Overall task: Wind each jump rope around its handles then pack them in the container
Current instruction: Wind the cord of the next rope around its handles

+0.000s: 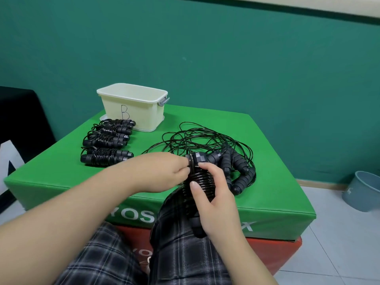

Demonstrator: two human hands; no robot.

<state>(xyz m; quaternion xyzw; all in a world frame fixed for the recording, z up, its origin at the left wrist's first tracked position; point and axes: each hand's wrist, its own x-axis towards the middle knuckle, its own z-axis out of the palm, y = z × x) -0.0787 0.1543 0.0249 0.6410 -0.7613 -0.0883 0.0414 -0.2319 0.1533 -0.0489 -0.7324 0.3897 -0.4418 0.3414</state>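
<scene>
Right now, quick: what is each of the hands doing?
Left hand: closed, pinching the black cord at the top of the jump rope bundle.
Right hand: closed around the same bundle, holding its handles together.

Cream plastic rectangular container (133, 108), a black handwritten letter B on its near wall, grey latch at its right end; black wound jump-rope bundles (107, 140), glossy cord over matte dark-grey handles; loose black jump ropes (207, 140) in a tangle, same dark-grey handles; bright green padded box top (257, 161) with white lettering on its front; red padded block (275, 254) beneath; teal-green wall (226, 58); dark plaid trousers (185, 254), grey-white lines; grey-blue plastic bucket (364, 190); pale tiled floor (339, 243).
</scene>
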